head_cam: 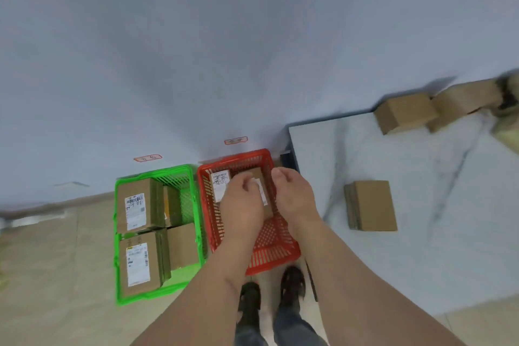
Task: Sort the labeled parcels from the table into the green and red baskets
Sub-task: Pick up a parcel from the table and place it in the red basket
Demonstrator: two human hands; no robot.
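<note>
At the bottom centre of the frame we see our shoes (271, 293) on the tan floor, and our forearms rising from there to the middle of the picture. Both hands hang over the red basket (276, 254), one on each side of a small parcel (257, 175) lying in its far half. Our left hand (241, 205) has loosely curled fingers that cover the parcel's near end; whether they grip it or only rest on it we cannot tell. Our right hand (295, 195) is beside the parcel's right edge, fingers bent and together, and we cannot tell if it touches the cardboard. We judge these parcels light and stiff: plain corrugated boxes, dry and not slippery, with firm flat sides that take a grip well. Taking hold on two opposite side faces, palms in, looks the safe way, keeping the label in sight. To the left of centre the green basket (120, 261) is packed with four boxes (140, 205), two showing white labels. On the right the white table (449, 233) carries one box (370, 205) near mid-frame, and further up, near the upper right, two more (404, 112), the farthest blurred. Two small red-edged tags (236, 140) sit on the wall above the baskets, too small to read.
</note>
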